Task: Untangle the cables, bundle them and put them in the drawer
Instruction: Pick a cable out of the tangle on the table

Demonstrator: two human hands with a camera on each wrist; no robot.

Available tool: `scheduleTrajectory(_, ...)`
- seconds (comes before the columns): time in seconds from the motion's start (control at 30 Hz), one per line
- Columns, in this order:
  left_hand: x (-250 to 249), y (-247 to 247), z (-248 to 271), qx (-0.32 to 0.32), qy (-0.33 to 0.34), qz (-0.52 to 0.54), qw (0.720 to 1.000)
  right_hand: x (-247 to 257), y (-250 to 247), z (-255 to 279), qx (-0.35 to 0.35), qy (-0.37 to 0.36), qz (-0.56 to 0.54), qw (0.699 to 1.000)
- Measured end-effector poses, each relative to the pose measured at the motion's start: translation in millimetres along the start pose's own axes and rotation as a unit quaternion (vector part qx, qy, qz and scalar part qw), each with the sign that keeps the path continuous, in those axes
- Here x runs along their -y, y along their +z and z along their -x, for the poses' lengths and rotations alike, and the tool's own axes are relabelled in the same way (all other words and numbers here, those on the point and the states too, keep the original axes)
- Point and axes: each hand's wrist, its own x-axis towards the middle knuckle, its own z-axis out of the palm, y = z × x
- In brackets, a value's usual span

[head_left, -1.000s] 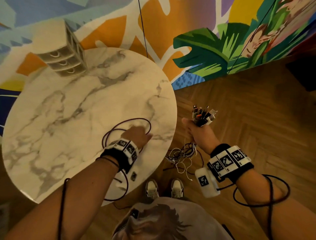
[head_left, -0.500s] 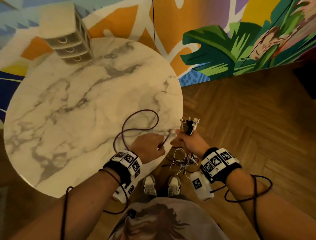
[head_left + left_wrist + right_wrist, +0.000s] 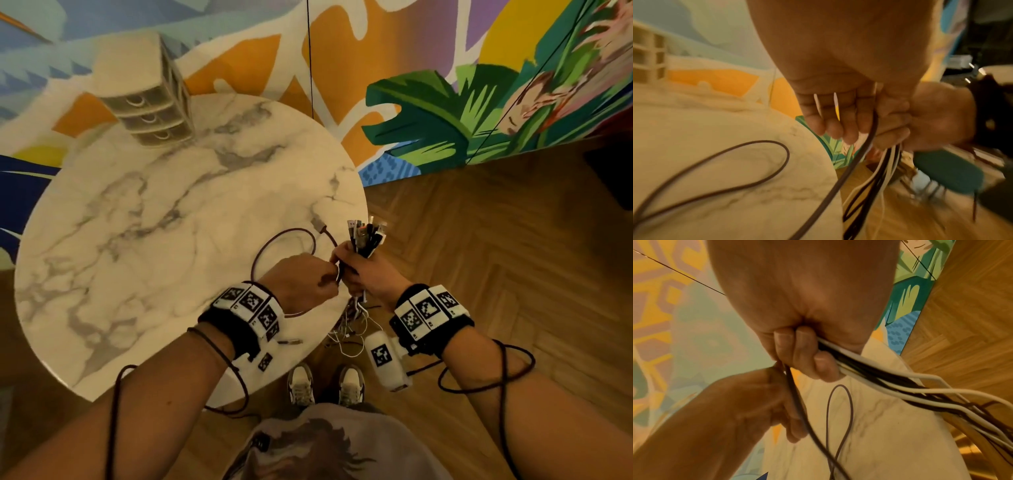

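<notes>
My right hand [image 3: 363,270] grips a bunch of black and white cables [image 3: 365,235] just off the round table's right edge, plug ends sticking up and the loose lengths [image 3: 349,329] hanging toward the floor. My left hand [image 3: 305,281] pinches a dark brown cable [image 3: 284,236] right beside the bunch; its loop lies on the marble top and its plug [image 3: 318,226] points up. In the left wrist view the brown cable [image 3: 851,170] runs between my fingers [image 3: 849,126]. The right wrist view shows my fist round the cable bunch [image 3: 869,374] and the brown cable [image 3: 797,395] beside it.
A beige three-drawer unit [image 3: 147,102] stands at the far edge of the marble table [image 3: 137,240], drawers shut. Another small plug [image 3: 289,341] lies on the near table edge. Wood floor [image 3: 496,257] spreads to the right; a painted wall rises behind. My shoes [image 3: 325,383] are below.
My left hand lifted the brown cable off the table and carried its end rightward to the bunch. My right hand came in to the table edge, so both hands now meet.
</notes>
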Motion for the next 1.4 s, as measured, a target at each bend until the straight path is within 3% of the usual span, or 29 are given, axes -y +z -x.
scheduleTrajectory(0.07, 2.9, -3.6, -2.9, -0.046, -0.052, 0.168, 0.983, -0.1, -2.9, 0.1, 0.01, -0.011, 0.001, 1.0)
scheduleTrajectory(0.1, 4.4, -5.7, -5.5, -0.075, -0.096, 0.282, 0.952, -1.5, -4.0, 0.8, 0.019, -0.014, 0.008, 1.0)
scheduleTrajectory(0.2, 7.4, -15.5, -12.2, -0.151, -0.178, 0.554, 0.799, -6.4, -2.0, 2.8, 0.051, -0.011, 0.043, 0.998)
scheduleTrajectory(0.23, 7.6, -18.9, -12.8, -0.167, -0.175, 0.594, 0.767, -7.1, 0.5, 3.3, 0.058, -0.009, 0.054, 0.997)
scheduleTrajectory(0.3, 3.6, -25.1, -11.4, -0.184, -0.146, 0.618, 0.751, -6.1, 4.0, 5.0, 0.06, -0.013, 0.058, 0.996)
scheduleTrajectory(0.4, -7.2, -30.6, -5.3, -0.18, -0.102, 0.591, 0.78, 2.5, 5.4, 8.0, 0.044, -0.033, 0.052, 0.997)
scheduleTrajectory(0.57, -21.4, -42.6, 1.5, -0.204, -0.052, 0.387, 0.898, 17.3, 4.3, 9.0, 0.045, -0.055, 0.06, 0.996)
scheduleTrajectory(0.63, -28.3, -43.7, 5.2, -0.23, -0.034, 0.292, 0.928, 19.3, 1.9, 8.9, 0.041, -0.055, 0.06, 0.996)
scheduleTrajectory(0.77, -41.6, -40.2, 6.2, -0.275, 0.039, 0.191, 0.942, 21.3, 5.5, 8.4, 0.022, -0.079, 0.068, 0.994)
scheduleTrajectory(0.93, -47.2, -35.9, 3.3, -0.335, 0.086, 0.143, 0.928, 25.1, 9.6, 7.6, -0.02, -0.113, 0.056, 0.992)
scheduleTrajectory(1.03, -23.5, -24.2, 3.9, -0.345, 0.021, 0.22, 0.912, 24.6, 7.0, 5.0, -0.099, -0.113, 0.079, 0.986)
scheduleTrajectory(1.1, -5.1, 1.3, 6.0, -0.216, -0.05, 0.223, 0.949, 24.4, 3.0, 1.5, -0.155, -0.124, 0.056, 0.979)
scheduleTrajectory(1.17, 7.8, 37.7, 9.5, -0.046, -0.053, 0.179, 0.981, 28.0, 2.0, -1.3, -0.16, -0.136, -0.02, 0.978)
scheduleTrajectory(1.23, 28.2, 68.5, 13.6, 0.024, -0.078, 0.131, 0.988, 35.9, 1.5, -0.5, -0.138, -0.133, -0.148, 0.97)
scheduleTrajectory(1.3, 61.5, 80.2, 22.7, 0.016, -0.169, 0.103, 0.98, 44.5, -6.3, 5.0, -0.137, -0.115, -0.244, 0.953)
scheduleTrajectory(1.4, 116.2, 68.9, 44.8, -0.062, -0.26, 0.069, 0.961, 56.1, -27.8, 13.7, -0.171, -0.13, -0.308, 0.927)
